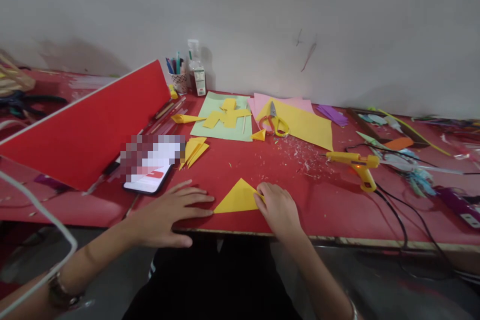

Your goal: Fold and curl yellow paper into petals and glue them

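Working on a yellow paper triangle [239, 198], plain and smooth, lying flat on the red table [322, 210] near the front edge, between both hands, and pointing one corner away from the body. Pinching its right corner with the right hand [277, 207], curling those fingers in close to the thumb. Spreading the left hand [183, 210] wide, gripping nothing, reaching the left corner with the fingertips, too near to tell whether touching. Seeing yellow folded pieces [194, 152] lying just beyond, beside a phone [141, 185]; farther off, scissors [276, 121] and, rightward, a glue gun [354, 161].
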Tool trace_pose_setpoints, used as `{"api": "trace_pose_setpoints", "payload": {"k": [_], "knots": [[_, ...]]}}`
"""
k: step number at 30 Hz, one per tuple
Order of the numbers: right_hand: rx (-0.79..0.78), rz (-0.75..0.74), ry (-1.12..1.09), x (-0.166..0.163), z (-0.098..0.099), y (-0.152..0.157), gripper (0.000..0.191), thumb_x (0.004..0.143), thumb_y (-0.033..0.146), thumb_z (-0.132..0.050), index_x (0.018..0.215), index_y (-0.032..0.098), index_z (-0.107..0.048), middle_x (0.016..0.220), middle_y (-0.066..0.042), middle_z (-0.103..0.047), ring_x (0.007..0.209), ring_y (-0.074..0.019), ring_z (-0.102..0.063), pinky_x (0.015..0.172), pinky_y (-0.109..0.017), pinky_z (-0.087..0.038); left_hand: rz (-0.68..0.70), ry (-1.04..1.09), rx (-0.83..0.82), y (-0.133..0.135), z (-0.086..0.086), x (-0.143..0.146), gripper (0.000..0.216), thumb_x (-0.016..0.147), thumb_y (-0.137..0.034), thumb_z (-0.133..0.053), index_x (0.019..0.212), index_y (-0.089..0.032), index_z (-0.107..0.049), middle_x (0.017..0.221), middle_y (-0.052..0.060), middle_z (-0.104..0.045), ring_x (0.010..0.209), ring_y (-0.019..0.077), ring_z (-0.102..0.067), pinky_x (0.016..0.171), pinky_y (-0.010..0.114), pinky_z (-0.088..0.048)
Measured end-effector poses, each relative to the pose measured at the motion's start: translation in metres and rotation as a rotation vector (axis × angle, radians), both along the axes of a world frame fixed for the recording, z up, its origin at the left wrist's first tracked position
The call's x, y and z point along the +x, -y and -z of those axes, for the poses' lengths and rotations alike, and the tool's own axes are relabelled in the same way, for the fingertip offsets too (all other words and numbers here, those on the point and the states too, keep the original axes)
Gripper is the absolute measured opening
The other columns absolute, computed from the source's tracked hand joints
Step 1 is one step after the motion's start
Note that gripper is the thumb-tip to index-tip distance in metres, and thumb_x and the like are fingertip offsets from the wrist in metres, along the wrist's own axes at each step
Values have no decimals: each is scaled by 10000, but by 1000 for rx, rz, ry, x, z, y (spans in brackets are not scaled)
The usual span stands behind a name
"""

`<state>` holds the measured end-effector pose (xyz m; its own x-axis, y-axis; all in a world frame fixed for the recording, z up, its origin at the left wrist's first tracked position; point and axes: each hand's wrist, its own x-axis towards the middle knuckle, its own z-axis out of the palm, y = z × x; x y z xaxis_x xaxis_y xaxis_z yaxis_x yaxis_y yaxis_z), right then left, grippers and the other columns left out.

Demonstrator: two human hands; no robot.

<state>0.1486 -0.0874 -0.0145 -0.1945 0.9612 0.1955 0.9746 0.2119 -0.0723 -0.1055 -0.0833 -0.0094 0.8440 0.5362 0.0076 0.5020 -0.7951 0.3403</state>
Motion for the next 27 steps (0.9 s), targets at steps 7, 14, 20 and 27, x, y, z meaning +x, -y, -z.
{"api": "trace_pose_setpoints", "payload": {"k": [7,14,20,27], "knots": [[11,-8,4,-1,0,0,128,772,212,-437,664,183,-498,622,-4,-571,581,-132,-511,549,-240,-262,-101,124,98,-14,3,65,286,865,-298,-323,986,-263,-579,1060,-4,-589,993,136,-489,895,316,-341],[-28,-29,-47,3,1,-2,123,771,212,-441,677,181,-514,627,10,-561,591,-123,-499,566,-238,-283,-57,25,114,-29,7,60,346,830,-389,-382,1162,-312,-442,1219,-18,-489,1163,171,-363,990,413,-198],[98,-173,-15,-3,-3,7,149,769,192,-450,811,215,-591,792,-35,-553,721,-155,-463,632,-262,-306,-18,-92,104,-34,2,52,412,800,-432,-415,1201,-342,-389,1288,-19,-409,1209,220,-295,995,449,-152],[17,-421,-97,-12,0,27,280,778,254,-460,1019,350,-567,940,-31,-532,822,-160,-439,729,-285,-340,7,-113,60,-37,0,50,465,791,-414,-440,1236,-368,-314,1326,-26,-349,1224,214,-265,998,461,-131]]}}
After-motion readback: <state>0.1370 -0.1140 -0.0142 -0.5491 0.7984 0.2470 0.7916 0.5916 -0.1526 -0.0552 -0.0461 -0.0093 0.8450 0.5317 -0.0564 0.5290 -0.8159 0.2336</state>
